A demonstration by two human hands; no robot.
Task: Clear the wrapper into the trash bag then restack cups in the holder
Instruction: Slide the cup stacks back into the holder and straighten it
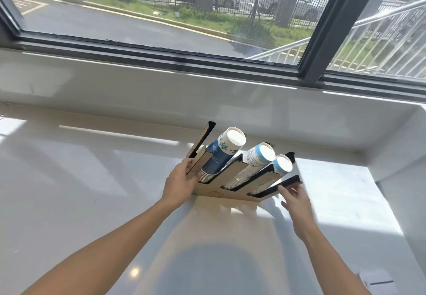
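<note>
A wooden cup holder with black-edged dividers lies tilted on the white counter, near the window sill. Three stacks of paper cups rest in its slots: a dark blue stack on the left, a white and light blue stack in the middle, and a smaller stack on the right. My left hand grips the holder's left side panel. My right hand has its fingers spread, with the fingertips touching the holder's right divider. No wrapper or trash bag is in view.
The white counter runs left and toward me, in sun and shadow. A raised white sill and a dark-framed window stand behind the holder. A white wall corner closes the right side. A white paper with a dark line lies at the lower right.
</note>
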